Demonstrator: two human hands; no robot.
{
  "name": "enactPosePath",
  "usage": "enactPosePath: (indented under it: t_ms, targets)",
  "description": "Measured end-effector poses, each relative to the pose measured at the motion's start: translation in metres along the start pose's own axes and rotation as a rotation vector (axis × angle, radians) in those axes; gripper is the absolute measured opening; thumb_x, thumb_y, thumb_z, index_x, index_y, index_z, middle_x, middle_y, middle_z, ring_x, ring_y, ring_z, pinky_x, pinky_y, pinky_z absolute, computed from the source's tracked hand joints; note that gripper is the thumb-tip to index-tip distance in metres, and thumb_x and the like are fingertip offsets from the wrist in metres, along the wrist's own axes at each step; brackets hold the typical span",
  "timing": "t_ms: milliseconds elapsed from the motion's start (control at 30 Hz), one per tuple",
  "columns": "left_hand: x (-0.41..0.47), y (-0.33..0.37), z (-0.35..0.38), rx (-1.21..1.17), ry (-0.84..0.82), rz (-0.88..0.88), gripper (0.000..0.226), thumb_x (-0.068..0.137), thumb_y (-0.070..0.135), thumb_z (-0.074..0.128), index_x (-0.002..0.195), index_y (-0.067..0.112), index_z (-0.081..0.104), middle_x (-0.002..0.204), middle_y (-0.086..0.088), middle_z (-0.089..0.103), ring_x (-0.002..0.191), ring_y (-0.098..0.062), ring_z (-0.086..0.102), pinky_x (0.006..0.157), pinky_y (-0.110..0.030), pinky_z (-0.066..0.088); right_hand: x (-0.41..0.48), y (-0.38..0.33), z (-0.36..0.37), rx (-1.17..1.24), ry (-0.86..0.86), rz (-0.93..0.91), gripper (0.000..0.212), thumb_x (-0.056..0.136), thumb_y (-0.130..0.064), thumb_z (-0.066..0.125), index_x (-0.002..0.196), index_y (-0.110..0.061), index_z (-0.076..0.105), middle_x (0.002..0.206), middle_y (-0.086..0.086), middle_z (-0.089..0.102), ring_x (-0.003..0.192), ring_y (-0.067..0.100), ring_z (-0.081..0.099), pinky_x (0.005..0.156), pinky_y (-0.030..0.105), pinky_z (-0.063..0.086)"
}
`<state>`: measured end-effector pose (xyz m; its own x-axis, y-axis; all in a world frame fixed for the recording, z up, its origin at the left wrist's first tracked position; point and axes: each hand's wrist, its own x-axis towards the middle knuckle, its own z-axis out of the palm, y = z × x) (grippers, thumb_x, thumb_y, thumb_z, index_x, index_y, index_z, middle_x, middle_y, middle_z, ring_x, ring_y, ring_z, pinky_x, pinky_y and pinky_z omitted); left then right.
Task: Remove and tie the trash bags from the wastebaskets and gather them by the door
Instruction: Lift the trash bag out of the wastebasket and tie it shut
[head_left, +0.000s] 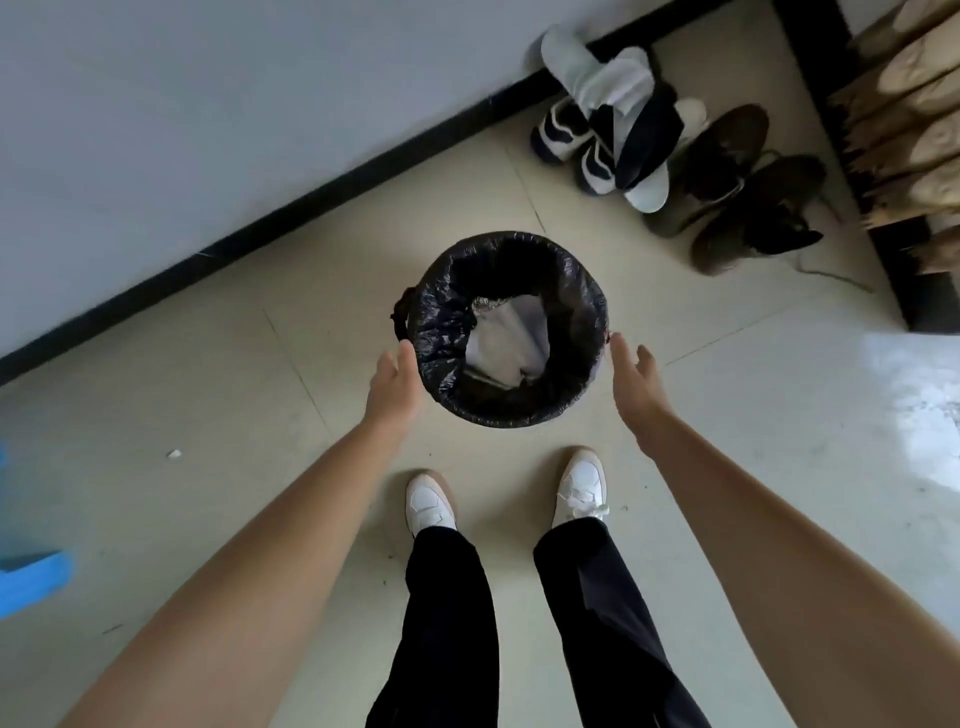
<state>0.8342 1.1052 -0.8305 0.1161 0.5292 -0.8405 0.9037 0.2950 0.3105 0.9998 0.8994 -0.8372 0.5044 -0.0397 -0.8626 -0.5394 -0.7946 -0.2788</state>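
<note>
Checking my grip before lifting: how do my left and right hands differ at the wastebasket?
The left hand lies against the trash bag; the right hand has only fingertips near it. The left hand's fingers are partly hidden; the right hand's show straight. Both flank the wastebasket, empty.

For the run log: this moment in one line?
left hand open at trash bag rim | right hand open beside rim | bag untied, in wastebasket

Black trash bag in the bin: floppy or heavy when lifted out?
Probably floppy: the black trash bag is thin, crinkled film draped over the rim. Likely light: only some pale paper shows inside. Glossy, so perhaps slippery.
</note>
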Motion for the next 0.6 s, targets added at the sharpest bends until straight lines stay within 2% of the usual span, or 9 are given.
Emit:
enactPosePath:
  t_ms: [67, 133, 233, 300, 367, 433, 467, 533, 600]
  targets:
    - [0.037, -0.014, 0.021, -0.127, 0.038, -0.085, 0.063, 0.101, 0.056, 0.022, 0.153, 0.020, 0.027, 0.158, -0.004, 0.031, 0.141, -0.027, 0.035, 0.116, -0.046, 0.030, 0.041, 0.025, 0.024, 0.233, -0.005, 0.168, 0.077, 0.093, -0.069, 0.031, 0.152, -0.018, 0.028, 0.155, 0.006, 0.035, 0.136, 0.032, 0.041, 0.113, 0.051, 0.035]
    - [0.079, -0.026, 0.035, -0.236, 0.084, -0.157, 0.059, 0.100, 0.055, 0.026, 0.147, 0.021, 0.037, 0.149, -0.002, 0.043, 0.128, -0.025, 0.047, 0.109, -0.046, 0.040, 0.075, 0.049, 0.044, 0.387, -0.026, 0.283, 0.065, 0.094, -0.066, 0.035, 0.139, -0.020, 0.041, 0.144, 0.009, 0.044, 0.118, 0.028, 0.050, 0.106, 0.047, 0.043]
    - [0.134, -0.038, 0.044, -0.386, 0.075, -0.209, 0.046, 0.095, 0.058, 0.039, 0.117, 0.024, 0.061, 0.113, 0.004, 0.068, 0.091, -0.014, 0.062, 0.085, -0.035, 0.055, 0.117, 0.076, 0.068, 0.497, -0.065, 0.325, 0.049, 0.091, -0.052, 0.050, 0.127, -0.020, 0.053, 0.131, 0.004, 0.052, 0.112, 0.020, 0.055, 0.091, 0.038, 0.051]
    - [0.158, -0.042, 0.048, -0.535, -0.021, -0.184, 0.047, 0.091, 0.065, 0.045, 0.105, 0.026, 0.069, 0.100, 0.008, 0.075, 0.091, -0.014, 0.069, 0.077, -0.033, 0.057, 0.140, 0.085, 0.076, 0.626, -0.114, 0.303, 0.033, 0.088, -0.041, 0.052, 0.111, -0.021, 0.063, 0.117, 0.001, 0.061, 0.106, 0.020, 0.060, 0.093, 0.038, 0.054]
    - [0.170, -0.043, 0.051, -0.676, -0.112, -0.139, 0.061, 0.089, 0.071, 0.041, 0.114, 0.024, 0.070, 0.108, 0.001, 0.076, 0.101, -0.021, 0.072, 0.086, -0.037, 0.058, 0.158, 0.086, 0.079, 0.841, -0.210, 0.269, 0.022, 0.083, -0.036, 0.056, 0.091, -0.017, 0.065, 0.097, 0.006, 0.061, 0.097, 0.025, 0.058, 0.101, 0.040, 0.048]
    - [0.173, -0.044, 0.050, -0.713, -0.076, -0.087, 0.065, 0.087, 0.074, 0.042, 0.118, 0.023, 0.069, 0.110, 0.000, 0.075, 0.101, -0.023, 0.072, 0.093, -0.040, 0.056, 0.168, 0.082, 0.078, 0.994, -0.271, 0.198, 0.023, 0.081, -0.037, 0.055, 0.077, -0.016, 0.063, 0.085, 0.007, 0.058, 0.097, 0.027, 0.054, 0.099, 0.038, 0.045]
    - [0.171, -0.043, 0.048, -0.711, -0.032, -0.060, 0.066, 0.083, 0.075, 0.045, 0.119, 0.024, 0.068, 0.109, 0.001, 0.076, 0.100, -0.021, 0.073, 0.094, -0.040, 0.056, 0.167, 0.077, 0.076, 1.056, -0.264, 0.156, 0.029, 0.085, -0.041, 0.054, 0.081, -0.015, 0.067, 0.088, 0.007, 0.063, 0.101, 0.025, 0.057, 0.098, 0.035, 0.045]
    - [0.159, -0.040, 0.041, -0.709, -0.043, 0.010, 0.078, 0.076, 0.082, 0.044, 0.126, 0.026, 0.064, 0.114, 0.004, 0.074, 0.104, -0.018, 0.071, 0.095, -0.040, 0.054, 0.159, 0.065, 0.067, 1.152, -0.216, 0.081, 0.054, 0.089, -0.060, 0.050, 0.110, -0.015, 0.072, 0.117, 0.006, 0.071, 0.116, 0.023, 0.063, 0.105, 0.039, 0.046]
    - [0.143, -0.036, 0.036, -0.656, -0.066, 0.054, 0.088, 0.072, 0.089, 0.037, 0.128, 0.026, 0.063, 0.115, 0.006, 0.073, 0.105, -0.014, 0.070, 0.093, -0.037, 0.054, 0.141, 0.050, 0.058, 1.054, -0.242, -0.034, 0.067, 0.086, -0.075, 0.047, 0.119, -0.022, 0.072, 0.128, 0.002, 0.068, 0.119, 0.023, 0.064, 0.106, 0.041, 0.047]
